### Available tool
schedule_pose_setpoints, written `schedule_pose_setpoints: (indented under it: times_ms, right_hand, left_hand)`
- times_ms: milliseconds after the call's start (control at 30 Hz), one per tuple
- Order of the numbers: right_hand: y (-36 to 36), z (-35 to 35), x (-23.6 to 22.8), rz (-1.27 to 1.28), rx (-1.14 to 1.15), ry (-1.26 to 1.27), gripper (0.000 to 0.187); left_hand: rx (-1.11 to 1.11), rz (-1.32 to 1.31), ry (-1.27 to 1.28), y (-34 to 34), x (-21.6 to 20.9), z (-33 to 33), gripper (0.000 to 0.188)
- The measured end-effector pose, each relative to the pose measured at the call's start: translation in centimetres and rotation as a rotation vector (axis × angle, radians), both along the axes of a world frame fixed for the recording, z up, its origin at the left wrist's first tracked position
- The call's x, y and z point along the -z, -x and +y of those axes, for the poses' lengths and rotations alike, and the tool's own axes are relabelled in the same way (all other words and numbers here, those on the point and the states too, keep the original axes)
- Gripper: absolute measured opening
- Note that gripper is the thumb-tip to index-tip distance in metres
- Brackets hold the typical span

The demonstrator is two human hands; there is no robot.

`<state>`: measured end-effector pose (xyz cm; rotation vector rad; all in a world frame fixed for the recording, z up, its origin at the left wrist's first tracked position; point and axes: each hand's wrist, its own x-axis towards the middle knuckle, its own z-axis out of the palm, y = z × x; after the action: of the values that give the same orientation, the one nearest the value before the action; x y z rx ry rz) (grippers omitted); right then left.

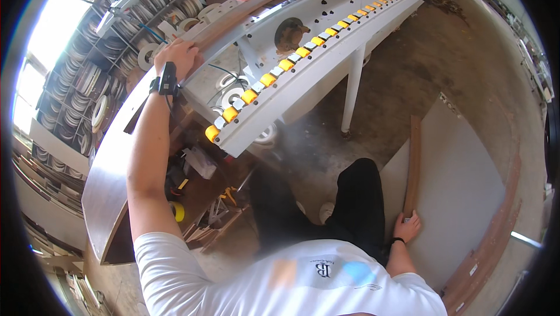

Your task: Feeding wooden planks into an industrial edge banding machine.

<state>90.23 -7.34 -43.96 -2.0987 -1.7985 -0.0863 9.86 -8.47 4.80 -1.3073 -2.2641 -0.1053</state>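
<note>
My left hand (178, 58), a black device strapped to its wrist, rests at the near end of a long brown board strip (224, 27) lying on the edge of the machine. Its fingers look laid over the surface rather than wrapped round anything, though the fingertips are partly hidden. Low on my right side, my right hand (408, 226) closes on the lower end of a narrow brown wooden strip (415, 161). This strip stands against a large grey panel (461, 170). A dark band circles the right wrist.
Yellow rollers (268, 80) line the outer rail of the grey machine (233, 138), which a leg (353, 91) supports. Edge-banding rolls fill a rack (87, 77) on the left. A curved wooden tabletop (111, 199) lies beside my left arm, with tools and a yellow tape roll (178, 211) nearby.
</note>
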Motion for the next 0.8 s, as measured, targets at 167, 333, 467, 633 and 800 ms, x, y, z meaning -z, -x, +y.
schedule_pose_setpoints:
  times_ms: [167, 333, 467, 633, 800]
  right_hand:
    - [0.6, -0.2, -0.4, 0.018, -0.005, -0.027, 0.059]
    - [0.6, -0.3, -0.8, 0.055, 0.028, 0.001, 0.060]
    - [1.0, -0.2, -1.3, 0.068, 0.036, 0.024, 0.061]
    - [0.7, -0.2, -1.4, 0.086, 0.021, 0.029, 0.061]
    - [0.7, -0.2, -1.5, 0.109, 0.005, 0.033, 0.062]
  left_hand:
    - [0.003, 0.007, -0.019, 0.4, 0.3, -0.1, 0.035]
    - [-0.004, 0.030, 0.000, -0.1, 0.3, -0.1, 0.035]
    - [-0.009, 0.051, -0.017, -0.1, 0.3, -0.2, 0.034]
    - [-0.041, 0.013, 0.007, -0.8, 0.0, 0.1, 0.033]
    - [-0.050, 0.045, 0.153, -1.5, -1.1, 0.9, 0.030]
